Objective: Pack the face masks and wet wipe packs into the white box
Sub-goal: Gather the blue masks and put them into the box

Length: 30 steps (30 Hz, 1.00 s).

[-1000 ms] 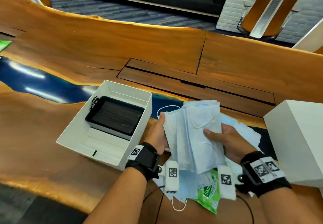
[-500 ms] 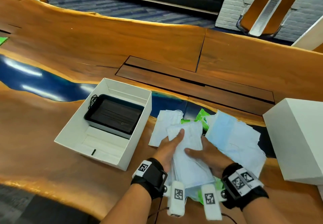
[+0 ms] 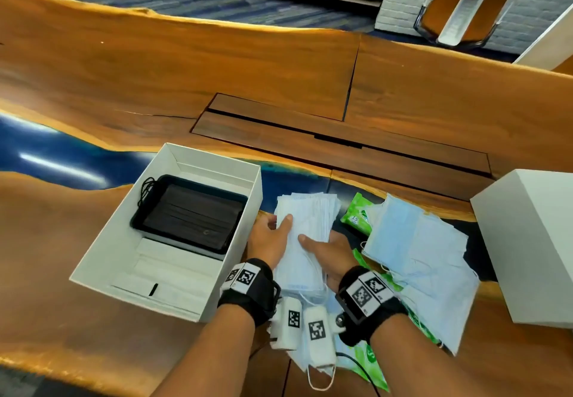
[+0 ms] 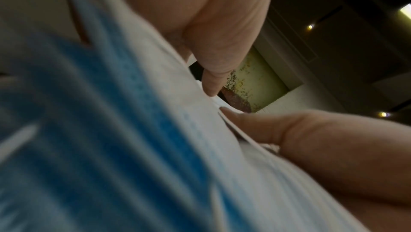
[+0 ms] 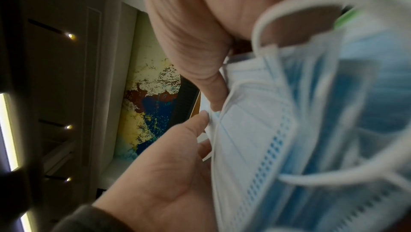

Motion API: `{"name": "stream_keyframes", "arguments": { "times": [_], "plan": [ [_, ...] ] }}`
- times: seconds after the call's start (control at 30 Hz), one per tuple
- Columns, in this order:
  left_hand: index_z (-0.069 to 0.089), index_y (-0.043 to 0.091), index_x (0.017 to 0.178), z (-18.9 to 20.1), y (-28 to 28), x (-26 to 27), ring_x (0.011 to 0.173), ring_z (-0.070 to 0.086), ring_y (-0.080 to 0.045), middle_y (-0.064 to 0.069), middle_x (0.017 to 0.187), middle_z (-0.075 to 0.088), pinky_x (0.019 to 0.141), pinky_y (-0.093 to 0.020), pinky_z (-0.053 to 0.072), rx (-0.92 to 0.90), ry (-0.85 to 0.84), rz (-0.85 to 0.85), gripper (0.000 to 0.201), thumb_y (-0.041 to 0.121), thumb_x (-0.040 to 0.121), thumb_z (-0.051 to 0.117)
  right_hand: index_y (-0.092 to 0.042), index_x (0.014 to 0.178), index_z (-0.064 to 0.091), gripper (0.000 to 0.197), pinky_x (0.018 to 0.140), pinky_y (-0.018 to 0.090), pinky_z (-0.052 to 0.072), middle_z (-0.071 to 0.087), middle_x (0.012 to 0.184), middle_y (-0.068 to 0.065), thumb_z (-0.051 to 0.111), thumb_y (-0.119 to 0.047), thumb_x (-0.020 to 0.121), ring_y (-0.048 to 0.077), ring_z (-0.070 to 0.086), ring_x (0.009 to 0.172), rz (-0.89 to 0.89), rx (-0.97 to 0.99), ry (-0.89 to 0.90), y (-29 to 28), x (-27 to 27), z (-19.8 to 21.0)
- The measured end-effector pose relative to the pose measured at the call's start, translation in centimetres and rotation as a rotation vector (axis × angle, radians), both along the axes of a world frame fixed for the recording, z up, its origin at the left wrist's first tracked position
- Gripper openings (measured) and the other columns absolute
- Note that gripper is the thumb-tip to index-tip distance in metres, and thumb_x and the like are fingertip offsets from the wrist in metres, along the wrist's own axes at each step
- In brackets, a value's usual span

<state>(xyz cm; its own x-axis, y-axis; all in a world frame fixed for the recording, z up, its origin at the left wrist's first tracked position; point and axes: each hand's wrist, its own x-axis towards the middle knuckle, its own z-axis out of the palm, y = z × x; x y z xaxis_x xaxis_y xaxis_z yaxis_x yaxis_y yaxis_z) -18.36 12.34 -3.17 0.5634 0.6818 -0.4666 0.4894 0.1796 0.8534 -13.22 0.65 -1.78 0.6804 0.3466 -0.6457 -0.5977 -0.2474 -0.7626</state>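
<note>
Both hands hold one stack of light blue face masks (image 3: 305, 235) just right of the white box (image 3: 102, 260). My left hand (image 3: 269, 238) grips the stack's left edge with the thumb on top. On the right edge my right hand (image 3: 325, 249) grips it the same way. In the right wrist view the mask stack (image 5: 262, 130) shows pleats and ear loops. The left wrist view shows the masks (image 4: 133, 130) blurred. Inside the box lie black masks (image 3: 189, 215) in a dark tray, and white masks (image 3: 167, 269) in front. A green wet wipe pack (image 3: 356, 213) lies right of the stack.
A loose pile of blue masks (image 3: 418, 260) spreads on the wooden table (image 3: 217, 65) to the right, over another green wipe pack (image 3: 369, 356). A white lid (image 3: 533, 241) stands at the far right. More masks lie under my wrists near the table's front edge.
The mask stack, held up and fanned a second ago, has come down to the table and been squared into a neater pile nearer the box. Both hands stayed on it.
</note>
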Motion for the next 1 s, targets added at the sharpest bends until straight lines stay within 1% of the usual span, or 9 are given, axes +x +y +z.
{"name": "stream_keyframes", "arguments": {
  "times": [0.13,0.27,0.37,0.5,0.6,0.73,0.8,0.9,1.0],
  "plan": [
    [0.057,0.015,0.117,-1.9,1.8,1.8,0.092,0.063,-0.02,0.0,0.11,0.065,0.082,-0.031,0.051,0.056,0.138,-0.087,0.035,0.038,0.092,0.06,-0.013,0.104,0.069,0.027,0.088,0.047,0.057,0.072,0.11,0.013,0.074,-0.022,0.079,0.029,0.07,0.095,0.019,-0.188,-0.083,4.1,2.2,-3.0],
    [0.061,0.009,0.108,-4.4,2.3,2.8,0.102,0.062,-0.026,-0.007,0.114,0.065,0.09,-0.034,0.051,0.26,0.32,-0.253,0.033,0.032,0.085,0.065,-0.011,0.116,0.06,0.057,0.09,0.037,0.05,0.054,0.123,0.014,0.074,-0.045,0.073,0.034,0.056,0.112,0.255,-0.773,-0.401,5.4,2.8,-4.1],
    [0.061,0.01,0.096,-5.4,2.3,3.2,0.089,0.063,-0.026,-0.008,0.098,0.066,0.08,-0.033,0.054,0.25,0.307,-0.242,0.024,0.028,0.082,0.064,-0.003,0.123,0.042,0.068,0.091,0.039,0.05,0.05,0.127,0.016,0.081,-0.028,0.072,0.034,0.056,0.113,0.133,-0.632,-0.327,5.4,3.3,-3.7],
    [0.062,0.014,0.093,-5.6,2.1,3.1,0.086,0.067,-0.024,-0.005,0.095,0.07,0.079,-0.034,0.057,0.173,0.27,-0.201,0.016,0.024,0.081,0.06,-0.005,0.119,0.04,0.068,0.092,0.039,0.052,0.059,0.115,0.01,0.083,-0.026,0.07,0.03,0.061,0.107,0.087,-0.53,-0.194,5.3,4.0,-3.6],
    [0.064,0.017,0.107,-4.8,1.9,2.8,0.094,0.066,-0.023,-0.004,0.107,0.07,0.088,-0.034,0.055,0.141,0.25,-0.207,0.023,0.022,0.087,0.056,-0.009,0.118,0.049,0.063,0.089,0.035,0.053,0.06,0.109,0.002,0.082,-0.027,0.068,0.027,0.063,0.105,0.134,-0.516,-0.201,5.4,4.0,-4.0],
    [0.061,0.015,0.123,-3.7,1.5,2.4,0.105,0.063,-0.024,-0.004,0.118,0.066,0.088,-0.028,0.049,0.12,0.228,-0.198,0.03,0.021,0.095,0.053,-0.012,0.116,0.052,0.064,0.091,0.042,0.054,0.063,0.113,0.005,0.082,-0.025,0.061,0.025,0.062,0.104,0.165,-0.449,-0.24,5.5,4.2,-3.8],
    [0.061,0.017,0.118,-2.8,1.2,2.2,0.102,0.064,-0.022,-0.003,0.114,0.067,0.091,-0.033,0.052,0.102,0.172,-0.169,0.03,0.032,0.093,0.055,-0.015,0.114,0.059,0.064,0.089,0.045,0.055,0.067,0.112,0.004,0.081,-0.029,0.056,0.023,0.065,0.101,0.173,-0.374,-0.265,4.7,4.3,-3.0],
    [0.057,0.02,0.102,-1.1,0.8,2.0,0.093,0.064,-0.014,0.008,0.101,0.066,0.084,-0.032,0.053,0.045,0.087,-0.113,0.041,0.057,0.086,0.056,-0.013,0.112,0.065,0.041,0.088,0.05,0.056,0.073,0.108,0.009,0.079,-0.006,0.074,0.027,0.07,0.097,0.1,-0.149,-0.181,2.5,4.7,0.0],
    [0.065,0.028,0.103,1.0,0.4,1.9,0.089,0.072,-0.016,0.006,0.097,0.074,0.084,-0.04,0.059,-0.145,-0.008,-0.082,0.066,0.081,0.066,0.056,-0.007,0.12,0.061,0.039,0.086,0.047,0.058,0.072,0.113,0.014,0.07,0.003,0.083,0.033,0.07,0.101,0.145,0.132,-0.073,0.0,5.0,3.9]
  ]
}}
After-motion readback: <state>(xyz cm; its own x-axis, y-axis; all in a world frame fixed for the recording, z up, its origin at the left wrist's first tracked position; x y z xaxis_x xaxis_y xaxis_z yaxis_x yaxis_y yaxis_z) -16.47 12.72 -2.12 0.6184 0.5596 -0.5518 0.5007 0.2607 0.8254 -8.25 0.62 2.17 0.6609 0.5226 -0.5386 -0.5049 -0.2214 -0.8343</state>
